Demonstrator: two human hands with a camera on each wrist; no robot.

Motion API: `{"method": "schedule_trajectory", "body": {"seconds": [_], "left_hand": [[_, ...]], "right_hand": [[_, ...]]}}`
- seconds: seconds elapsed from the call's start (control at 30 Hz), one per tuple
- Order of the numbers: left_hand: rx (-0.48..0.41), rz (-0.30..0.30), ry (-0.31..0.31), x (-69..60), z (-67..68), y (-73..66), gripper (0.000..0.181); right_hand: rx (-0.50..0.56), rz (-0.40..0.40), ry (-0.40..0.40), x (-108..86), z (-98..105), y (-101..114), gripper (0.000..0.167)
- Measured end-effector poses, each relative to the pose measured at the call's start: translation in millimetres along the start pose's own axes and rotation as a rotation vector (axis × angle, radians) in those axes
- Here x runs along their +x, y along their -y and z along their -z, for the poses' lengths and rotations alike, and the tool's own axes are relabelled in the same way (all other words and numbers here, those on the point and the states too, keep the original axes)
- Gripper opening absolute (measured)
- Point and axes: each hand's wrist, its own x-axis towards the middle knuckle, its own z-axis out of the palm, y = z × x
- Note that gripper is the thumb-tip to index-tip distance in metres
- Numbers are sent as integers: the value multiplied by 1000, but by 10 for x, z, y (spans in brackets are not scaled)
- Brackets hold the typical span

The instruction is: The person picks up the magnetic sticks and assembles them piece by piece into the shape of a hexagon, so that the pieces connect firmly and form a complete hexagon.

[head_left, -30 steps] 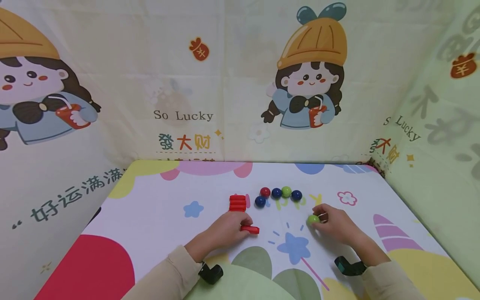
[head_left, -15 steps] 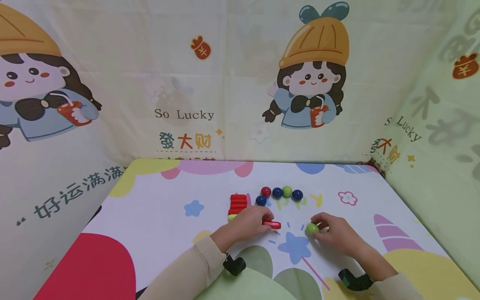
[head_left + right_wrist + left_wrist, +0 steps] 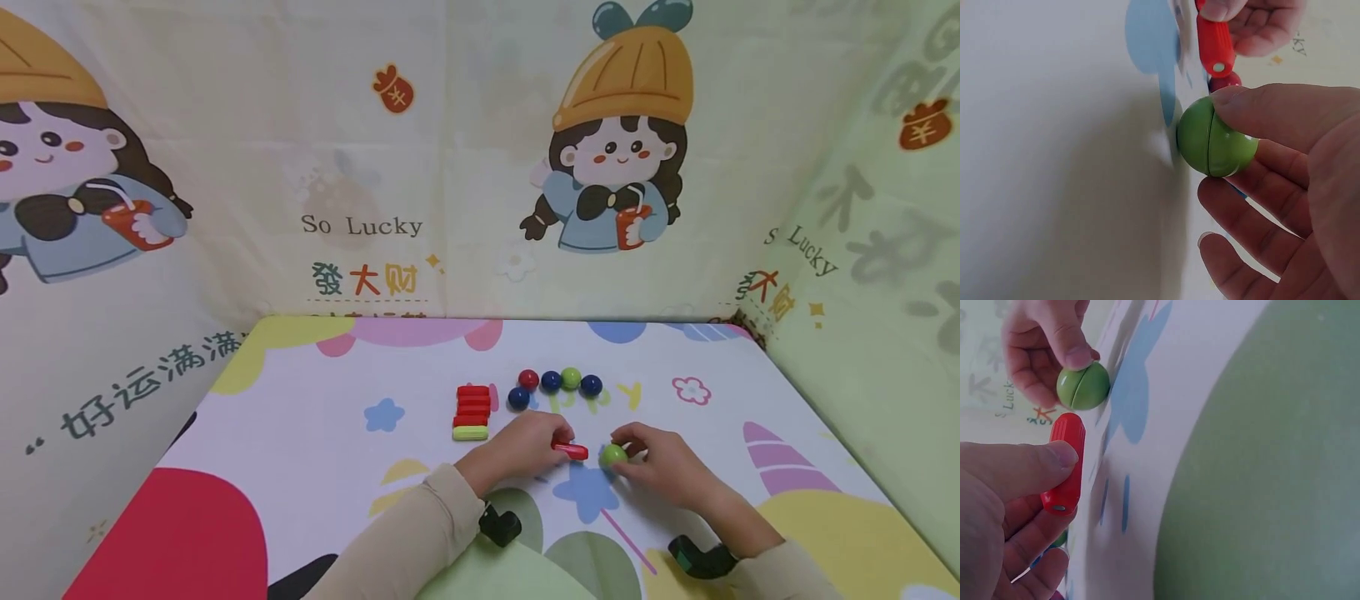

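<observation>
My left hand (image 3: pixel 525 446) pinches a red magnetic rod (image 3: pixel 572 451) between thumb and fingers, above the table. In the left wrist view the red rod (image 3: pixel 1066 464) shows a small metal disc at its near end. Across from it, my right hand (image 3: pixel 667 467) pinches a green ball (image 3: pixel 613 457) with a seam round its middle; the right wrist view shows the green ball (image 3: pixel 1216 137) between thumb and fingertips. Rod and ball are close, with a small gap between them in the head view.
Several red rods (image 3: pixel 472 405) and one yellow-green rod (image 3: pixel 470 433) lie side by side left of centre. Behind my hands stand a red ball (image 3: pixel 528 380), blue balls (image 3: pixel 518 398) and another green ball (image 3: pixel 571 378). The patterned tabletop (image 3: pixel 315 467) meets cloth walls at the back.
My left hand has carried the red rod rightward from beside the rod row, uncovering the yellow-green rod. My right hand has come slightly nearer and leftward with the green ball.
</observation>
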Motion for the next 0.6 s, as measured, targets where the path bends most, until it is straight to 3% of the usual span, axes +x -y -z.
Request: {"method": "schedule_trajectory", "body": {"seconds": [0.6], "left_hand": [[-9, -25, -14, 90, -107, -60, 23]], "right_hand": [[-21, 23, -7, 30, -46, 41, 34]]}}
